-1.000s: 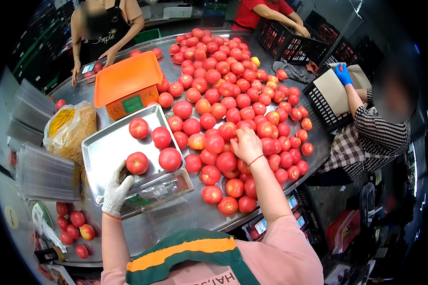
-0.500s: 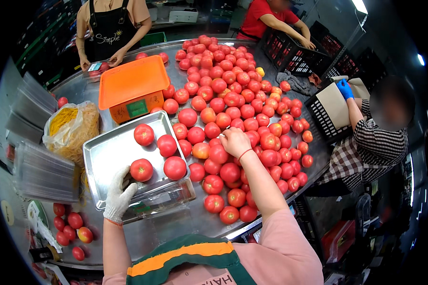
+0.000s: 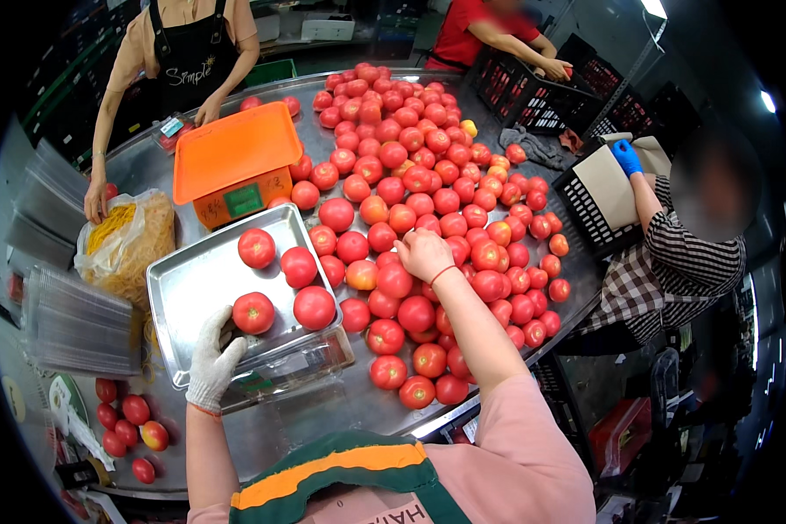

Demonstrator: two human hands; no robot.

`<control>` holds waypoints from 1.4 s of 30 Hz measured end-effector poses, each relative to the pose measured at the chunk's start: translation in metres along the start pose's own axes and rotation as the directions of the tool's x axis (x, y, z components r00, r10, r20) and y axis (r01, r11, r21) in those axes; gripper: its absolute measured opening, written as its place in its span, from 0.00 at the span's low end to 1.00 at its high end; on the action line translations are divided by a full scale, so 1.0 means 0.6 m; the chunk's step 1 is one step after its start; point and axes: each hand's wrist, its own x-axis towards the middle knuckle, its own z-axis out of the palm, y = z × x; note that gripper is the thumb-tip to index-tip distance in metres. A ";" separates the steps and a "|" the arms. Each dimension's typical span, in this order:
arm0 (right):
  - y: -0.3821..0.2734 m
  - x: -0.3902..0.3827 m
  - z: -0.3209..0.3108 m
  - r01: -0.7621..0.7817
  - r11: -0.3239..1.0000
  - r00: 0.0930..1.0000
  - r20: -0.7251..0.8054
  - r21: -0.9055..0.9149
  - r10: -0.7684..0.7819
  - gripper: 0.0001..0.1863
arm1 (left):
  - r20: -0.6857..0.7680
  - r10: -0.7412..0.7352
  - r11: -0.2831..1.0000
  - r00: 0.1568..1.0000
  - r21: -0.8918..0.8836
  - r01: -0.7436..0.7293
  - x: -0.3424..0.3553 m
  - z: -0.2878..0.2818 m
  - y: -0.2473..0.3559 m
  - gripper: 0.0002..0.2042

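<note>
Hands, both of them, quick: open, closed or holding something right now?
Left hand: open, gloved, at the near edge of the metal tray, beside a tomato.
Right hand: fingers curled over the tomato pile; whether it holds anything cannot be told.

The tray (image 3: 194, 288) has free room at left, but heaped tomatoes (image 3: 418, 180) crowd its right edge.

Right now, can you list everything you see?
Table: one, silver, centre
Tomato pile: uncountable, mostly red, middle
Tray: one, silver, left of pile
Tray tomatoes: four, red, inside it
Orange scale: one, orange, beyond tray
Bag: one, yellowish, left of tray
Plastic containers: stacks, clear, far left
Loose tomatoes: about seven, red, lower left
Cloth: one, grey, upper right
Crates: several, black, upper right
Co-workers: three, varied clothing, around table
Left hand: one, white-gloved, at tray
Right hand: one, bare, at pile
</note>
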 end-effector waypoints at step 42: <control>-0.278 0.093 -0.099 0.713 0.441 0.632 -0.227 0.545 -0.741 0.29 | 0.006 0.104 0.977 0.995 -0.187 -0.101 -0.057 -0.010 0.040 0.23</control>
